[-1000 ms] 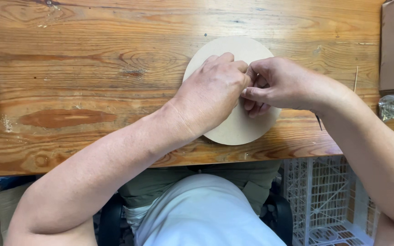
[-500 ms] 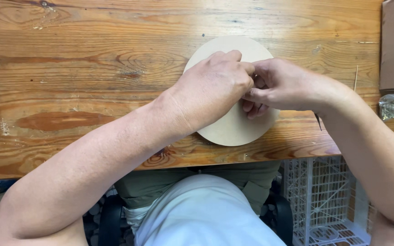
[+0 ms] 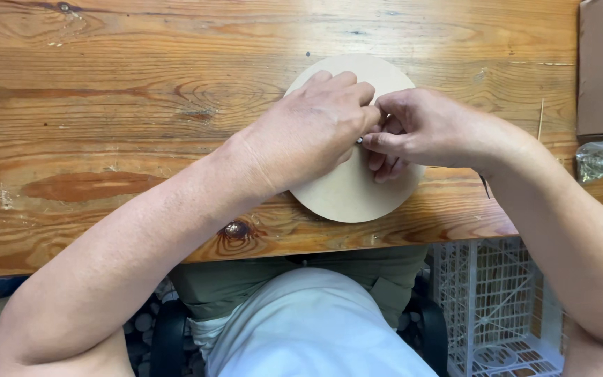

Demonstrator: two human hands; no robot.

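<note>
One flat, round, pale wooden disc [image 3: 357, 188] lies near the front edge of a knotty, varnished pine tabletop [image 3: 106, 105]. Two bare hands meet over it: the left hand [image 3: 312, 129] curled, the right hand [image 3: 423, 129] pinching a tiny metal piece [image 3: 359, 140]. One cardboard box [image 3: 598, 66] sits at the far right corner; one white plastic crate [image 3: 500, 307] stands below.

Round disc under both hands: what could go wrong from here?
1. The small metallic part pinched between the left hand and right hand is tiny and mostly hidden; it could slip and roll off.
2. The round disc lies near the near edge of the wooden table; pressure might push it over, towards the white crate below.
3. The fingers block the view, so misalignment may go unnoticed.
</note>
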